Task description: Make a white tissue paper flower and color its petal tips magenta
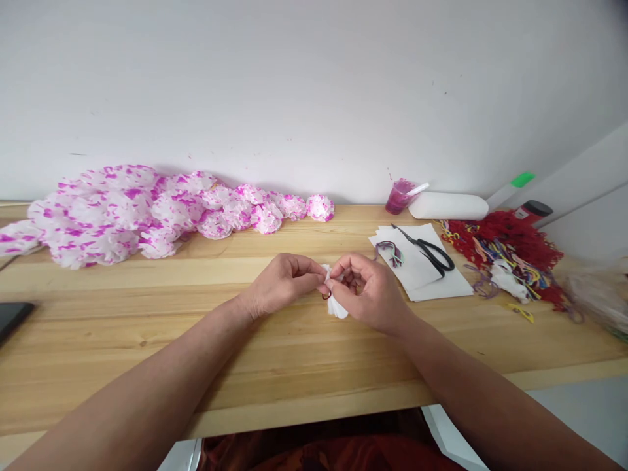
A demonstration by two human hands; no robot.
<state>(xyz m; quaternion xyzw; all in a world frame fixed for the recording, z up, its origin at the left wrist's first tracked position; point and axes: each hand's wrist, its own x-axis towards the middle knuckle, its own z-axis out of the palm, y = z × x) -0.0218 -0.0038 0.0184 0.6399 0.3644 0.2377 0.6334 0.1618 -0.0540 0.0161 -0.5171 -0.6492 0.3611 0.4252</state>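
Both hands, L (287,284) and R (370,288), fingers pinched narrow on white folded paper (337,306) w/ dark red yarn (326,296), mid-frame over bench (275,353). Plastic cup (398,197), upper R of frame, has magenta liquid + white stick (418,189). Fingertips partly hide paper & yarn; clear plastic bag (601,297) at R edge blurry; black object (14,319) cut off at L edge.

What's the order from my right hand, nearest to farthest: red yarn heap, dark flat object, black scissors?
1. Black scissors: just right of your right hand, on white paper.
2. Red yarn heap: farther right, past the scissors.
3. Dark flat object: far left, at the picture's edge.
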